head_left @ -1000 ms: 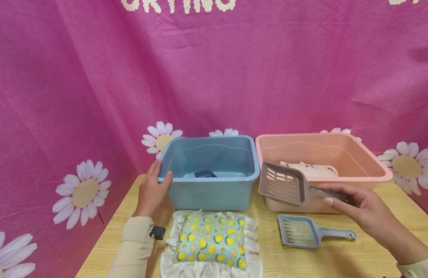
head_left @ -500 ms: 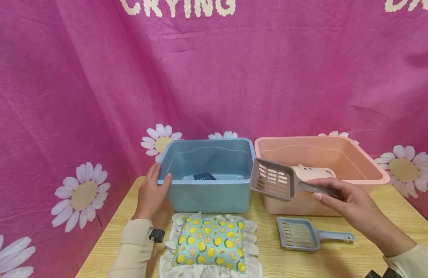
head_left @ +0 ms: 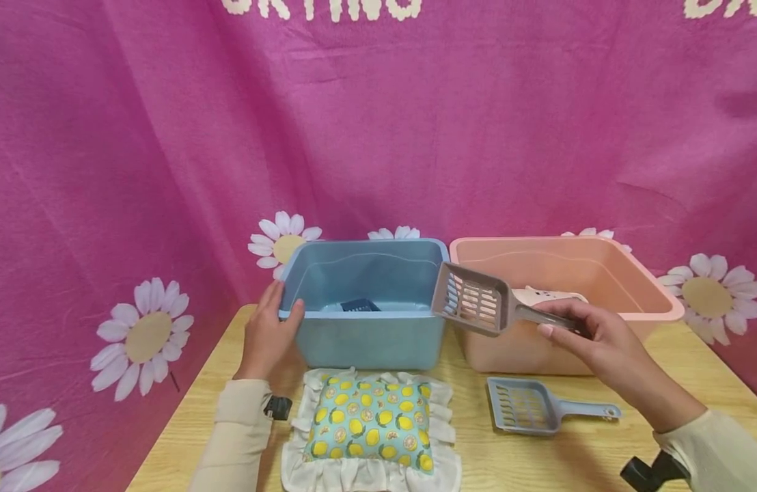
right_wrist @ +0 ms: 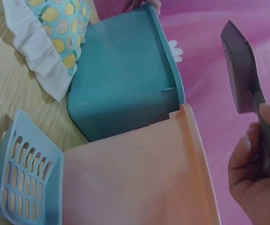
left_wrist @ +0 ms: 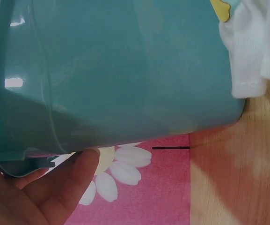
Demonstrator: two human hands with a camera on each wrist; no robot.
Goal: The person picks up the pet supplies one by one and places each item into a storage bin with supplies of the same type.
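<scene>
A brown-grey litter scoop (head_left: 471,301) with a slotted pan is held by its handle in my right hand (head_left: 600,348), in front of the peach bin (head_left: 520,348). Its pan overlaps the blue bin's right corner in the head view. My left hand (head_left: 268,335) holds the left front corner of the blue bin (head_left: 372,345), its thumb against the outside below the rim. A dark blue slotted piece (head_left: 359,305) lies inside that bin, partly hidden by the front wall. In the peach bin lies a pale pink thing with a printed face (head_left: 547,295), partly covered by the scoop.
A blue-grey litter scoop (head_left: 526,406) lies on the wooden table (head_left: 477,471) before the peach bin. A lemon-print cushion with white ruffles (head_left: 372,424) lies before the blue bin. Behind both bins hangs a pink cloth (head_left: 354,137) with daisies.
My right hand has carried the brown-grey litter scoop left and slightly up, from before the peach bin towards the blue bin's corner. The left hand has stayed on the blue bin.
</scene>
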